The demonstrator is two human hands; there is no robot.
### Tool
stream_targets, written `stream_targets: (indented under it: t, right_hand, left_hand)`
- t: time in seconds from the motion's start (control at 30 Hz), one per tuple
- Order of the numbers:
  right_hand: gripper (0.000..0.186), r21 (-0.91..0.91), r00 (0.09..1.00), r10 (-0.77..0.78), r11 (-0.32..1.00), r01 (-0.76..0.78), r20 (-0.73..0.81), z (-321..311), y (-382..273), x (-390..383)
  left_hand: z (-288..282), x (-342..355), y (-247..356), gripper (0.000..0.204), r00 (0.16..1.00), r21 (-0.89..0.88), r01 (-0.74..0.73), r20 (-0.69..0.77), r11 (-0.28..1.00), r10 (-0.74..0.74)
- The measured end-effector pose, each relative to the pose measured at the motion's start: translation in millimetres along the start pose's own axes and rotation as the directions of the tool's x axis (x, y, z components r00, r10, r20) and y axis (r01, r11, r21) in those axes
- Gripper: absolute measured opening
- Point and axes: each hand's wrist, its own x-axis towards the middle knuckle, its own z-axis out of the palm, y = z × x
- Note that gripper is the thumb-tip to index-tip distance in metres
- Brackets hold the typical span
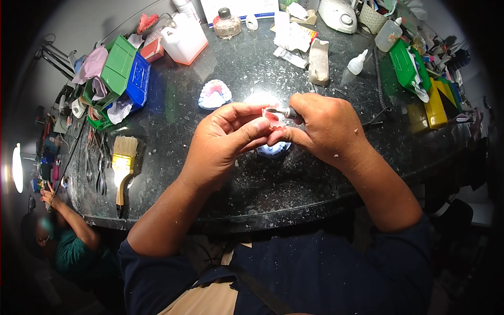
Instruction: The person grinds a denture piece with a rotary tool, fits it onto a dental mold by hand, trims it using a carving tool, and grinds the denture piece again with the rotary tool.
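Note:
Over the middle of the dark bench, my left hand (220, 139) pinches a small pink denture plate (274, 122) between thumb and fingers. My right hand (331, 126) is wrapped round a dental handpiece (286, 112), whose metal tip lies against or just over the plate; the exact contact is too small to tell. The right thumb reaches to the plate's lower edge. Below the hands sits a bluish-white dental cast (273, 150), partly hidden by them. Another dental cast (214, 95), with pink material in its middle, stands beyond my left hand.
At left lie a yellow-banded brush (124, 163), metal hand tools (95, 167) and green and blue bins (137, 81). A jug of pink liquid (184, 39) and a glass jar (226, 25) stand behind. A dropper bottle (357, 62) and cord (377, 79) are at right. A co-worker (79, 247) is lower left.

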Motion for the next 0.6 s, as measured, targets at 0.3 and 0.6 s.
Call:
stream_targets:
  t: [0.3, 0.6]
  right_hand:
    - [0.053, 0.007, 1.000, -0.007, 1.000, 0.007, -0.020, -0.5, 0.3, -0.1]
    - [0.053, 0.012, 1.000, -0.001, 1.000, 0.001, -0.025, 1.0, 0.6, -0.8]
  left_hand:
    - [-1.1, 0.9, -1.3, 0.034, 1.000, -0.027, -0.006, 0.006, 1.000, 0.006]
    - [-0.2, 0.7, -1.3, 0.033, 1.000, -0.047, -0.004, 0.004, 0.999, 0.005]
